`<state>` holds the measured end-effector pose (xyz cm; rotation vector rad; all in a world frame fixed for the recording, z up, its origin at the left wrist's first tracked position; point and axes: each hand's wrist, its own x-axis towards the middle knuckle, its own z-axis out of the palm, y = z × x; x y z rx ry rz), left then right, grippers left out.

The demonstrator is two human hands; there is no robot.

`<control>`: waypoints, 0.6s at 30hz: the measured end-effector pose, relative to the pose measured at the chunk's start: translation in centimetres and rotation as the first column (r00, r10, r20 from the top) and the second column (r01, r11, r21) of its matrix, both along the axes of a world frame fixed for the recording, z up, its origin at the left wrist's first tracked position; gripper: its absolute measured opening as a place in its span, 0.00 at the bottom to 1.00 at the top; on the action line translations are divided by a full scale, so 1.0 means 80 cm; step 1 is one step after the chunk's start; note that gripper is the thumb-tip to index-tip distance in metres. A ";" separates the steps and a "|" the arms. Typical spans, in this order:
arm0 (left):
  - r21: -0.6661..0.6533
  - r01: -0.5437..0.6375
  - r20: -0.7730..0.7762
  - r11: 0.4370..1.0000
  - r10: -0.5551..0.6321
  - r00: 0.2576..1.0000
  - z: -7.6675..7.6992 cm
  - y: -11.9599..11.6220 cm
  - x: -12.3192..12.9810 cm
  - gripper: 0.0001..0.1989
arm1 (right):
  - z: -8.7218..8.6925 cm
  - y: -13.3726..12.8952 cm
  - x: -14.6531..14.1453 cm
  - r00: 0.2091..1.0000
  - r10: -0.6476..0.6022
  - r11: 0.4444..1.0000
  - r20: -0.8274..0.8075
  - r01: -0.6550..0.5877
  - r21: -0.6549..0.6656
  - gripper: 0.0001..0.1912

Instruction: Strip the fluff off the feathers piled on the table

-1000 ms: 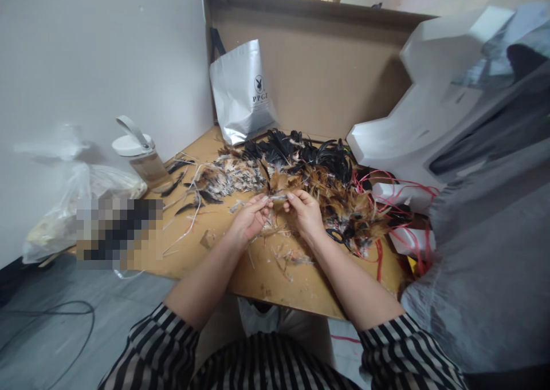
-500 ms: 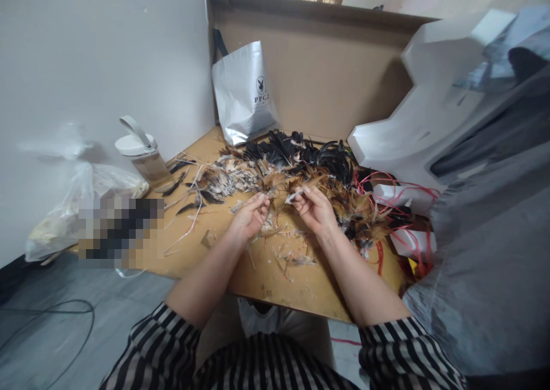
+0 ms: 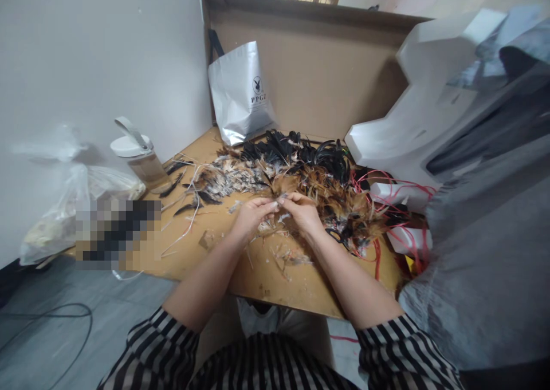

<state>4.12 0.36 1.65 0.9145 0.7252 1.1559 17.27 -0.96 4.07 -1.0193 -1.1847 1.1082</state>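
Note:
My left hand (image 3: 254, 215) and my right hand (image 3: 303, 211) meet over the middle of the table, both closed in a pinch. Brown feathers (image 3: 282, 185) fan up from between the fingertips, their quill ends hidden by the fingers. A pale wisp shows where the thumbs come together. Just beyond the hands lies a heap of feathers: black ones (image 3: 275, 146) at the back, grey-white and brown ones (image 3: 226, 175) on the left, and reddish-brown ones (image 3: 352, 207) on the right. Feather scraps (image 3: 286, 258) litter the wooden table (image 3: 253, 281) below my hands.
A silver bag (image 3: 238, 92) leans against the cardboard panel (image 3: 318, 69). Left are a lidded bottle (image 3: 148, 166) and a knotted plastic bag (image 3: 77, 207). A black ring-like handle (image 3: 334, 235) sits by my right wrist. Red string (image 3: 378, 258), white foam (image 3: 387, 121) and grey cloth (image 3: 494, 252) are right.
My hands were apart, each pinching feather pieces; now they have come together at the fingertips. The black handle beside my right wrist has come into view.

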 end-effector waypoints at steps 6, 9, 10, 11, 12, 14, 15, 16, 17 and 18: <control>-0.003 -0.004 -0.048 1.000 0.004 0.999 0.000 -0.001 -0.001 0.11 | -0.003 0.003 0.008 0.995 0.027 1.000 0.098 -0.027 -0.009 0.12; -0.032 -0.040 0.037 0.999 0.041 0.998 -0.001 0.001 -0.004 0.12 | -0.001 0.003 0.009 0.990 0.060 0.998 0.128 -0.055 -0.042 0.15; -0.030 -0.057 0.051 0.998 0.059 0.997 -0.002 0.003 -0.005 0.12 | -0.001 0.002 0.009 0.985 0.066 0.997 0.162 -0.057 -0.058 0.16; -0.022 -0.074 0.058 0.997 0.075 0.996 -0.003 0.005 -0.006 0.11 | -0.001 0.001 0.009 0.975 0.077 0.995 0.207 -0.063 -0.074 0.16; -0.009 -0.089 0.061 0.996 0.089 0.994 -0.005 0.006 -0.007 0.11 | -0.001 0.000 0.008 0.962 0.094 0.993 0.256 -0.073 -0.091 0.17; 0.016 -0.110 0.054 0.994 0.109 0.993 -0.009 0.009 -0.009 0.10 | -0.003 -0.002 0.005 0.932 0.139 0.987 0.334 -0.104 -0.122 0.17; 0.022 -0.119 0.049 0.993 0.118 0.992 -0.010 0.009 -0.009 0.10 | -0.005 -0.003 0.003 0.921 0.160 0.984 0.356 -0.120 -0.132 0.17; 0.023 -0.125 0.047 0.992 0.124 0.991 -0.011 0.010 -0.009 0.10 | -0.007 -0.004 0.000 0.914 0.173 0.982 0.367 -0.132 -0.136 0.17; 0.018 -0.126 0.050 0.992 0.125 0.991 -0.010 0.009 -0.009 0.10 | -0.009 -0.005 -0.002 0.913 0.179 0.981 0.368 -0.139 -0.133 0.17; 0.010 -0.120 0.057 0.993 0.119 0.991 -0.009 0.008 -0.009 0.10 | -0.010 -0.005 -0.004 0.914 0.179 0.982 0.363 -0.144 -0.123 0.17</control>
